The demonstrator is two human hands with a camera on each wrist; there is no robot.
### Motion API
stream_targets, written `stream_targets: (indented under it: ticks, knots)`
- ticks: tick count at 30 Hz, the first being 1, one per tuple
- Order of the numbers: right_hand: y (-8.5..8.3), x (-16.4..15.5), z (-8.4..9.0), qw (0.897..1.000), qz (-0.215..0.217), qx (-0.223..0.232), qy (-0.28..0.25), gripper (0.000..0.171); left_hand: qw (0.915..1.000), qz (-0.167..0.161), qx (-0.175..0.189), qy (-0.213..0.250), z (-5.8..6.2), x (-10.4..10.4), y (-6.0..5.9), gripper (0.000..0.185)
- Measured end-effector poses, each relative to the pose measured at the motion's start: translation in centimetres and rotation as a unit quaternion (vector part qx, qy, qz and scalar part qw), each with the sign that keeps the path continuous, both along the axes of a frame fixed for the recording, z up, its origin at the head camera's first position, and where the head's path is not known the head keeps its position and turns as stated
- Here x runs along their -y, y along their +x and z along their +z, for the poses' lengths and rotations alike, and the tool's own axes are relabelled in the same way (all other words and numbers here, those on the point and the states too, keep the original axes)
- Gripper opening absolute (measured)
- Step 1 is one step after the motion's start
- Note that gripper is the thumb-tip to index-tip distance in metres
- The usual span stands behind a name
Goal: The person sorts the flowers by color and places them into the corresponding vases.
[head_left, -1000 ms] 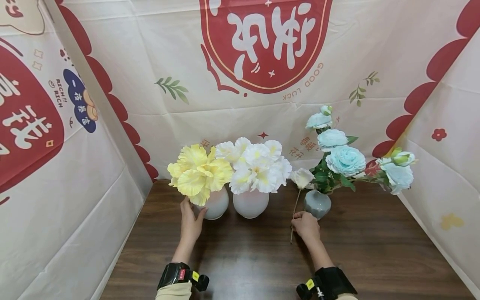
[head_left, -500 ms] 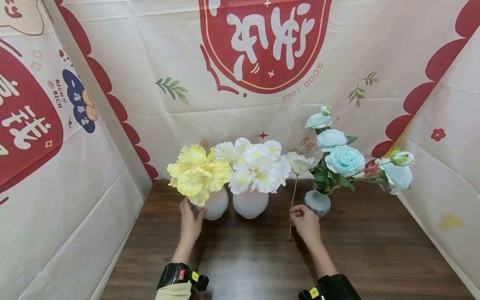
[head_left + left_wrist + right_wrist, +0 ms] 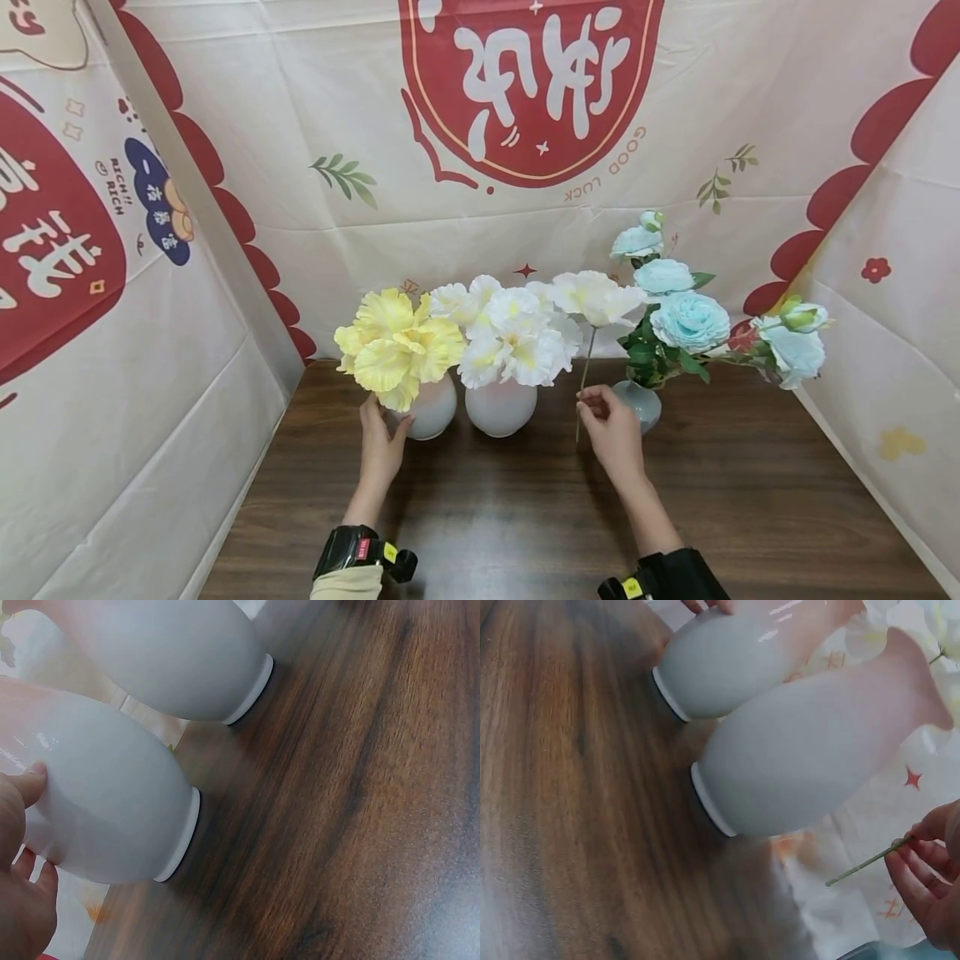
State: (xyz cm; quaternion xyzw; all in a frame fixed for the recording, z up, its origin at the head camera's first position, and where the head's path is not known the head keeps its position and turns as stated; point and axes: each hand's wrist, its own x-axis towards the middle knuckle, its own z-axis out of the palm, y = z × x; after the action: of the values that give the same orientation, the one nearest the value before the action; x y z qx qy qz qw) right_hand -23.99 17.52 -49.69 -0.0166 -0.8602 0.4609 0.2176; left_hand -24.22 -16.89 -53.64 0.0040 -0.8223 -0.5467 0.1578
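In the head view my right hand (image 3: pixel 615 429) pinches the thin stem of an artificial white flower (image 3: pixel 596 298) and holds it upright. The right wrist view shows the bare lower end of the stem (image 3: pixel 859 868) jutting out past the fingertips, in the air. With thumb and fingers on either side, my left hand (image 3: pixel 381 442) grips the left pink-and-white vase (image 3: pixel 435 408), which bears yellow flowers (image 3: pixel 405 342). Beside it stands a matching vase (image 3: pixel 501 408) with a bunch of white flowers (image 3: pixel 517 337). The vase mouths are hidden by blooms in the head view.
Right of my right hand stands a small grey-blue vase (image 3: pixel 641 404) with pale blue flowers (image 3: pixel 690 321) spreading to the right. All vases are on a dark wooden table (image 3: pixel 480 517). A printed cloth (image 3: pixel 465 225) hangs behind them, with more cloth at both sides.
My right hand has lifted the white flower upward, and its bloom now faces up and looks wider, next to the white bunch. The left hand has stayed on its vase.
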Motion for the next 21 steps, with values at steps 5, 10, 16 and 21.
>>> stream_targets:
  ticks: [5,10,16,21]
  knots:
    - [0.5,0.5,1.3,0.997,-0.002,-0.074,0.001,0.006,1.0,-0.001,-0.007,-0.003,0.0,0.0,0.0,0.074]
    - [0.9,0.9,2.1,0.982,0.027,-0.186,0.022,0.011,1.0,-0.001,-0.004,-0.001,0.0,0.1,0.0,0.074]
    - [1.5,1.6,2.8,0.968,0.061,-0.244,0.008,0.014,1.0,-0.003,0.0,-0.003,0.0,0.1,0.0,0.072]
    - [1.9,1.7,2.9,0.961,0.075,-0.246,0.105,0.012,1.0,-0.001,-0.001,-0.003,-0.1,0.1,0.0,0.072]
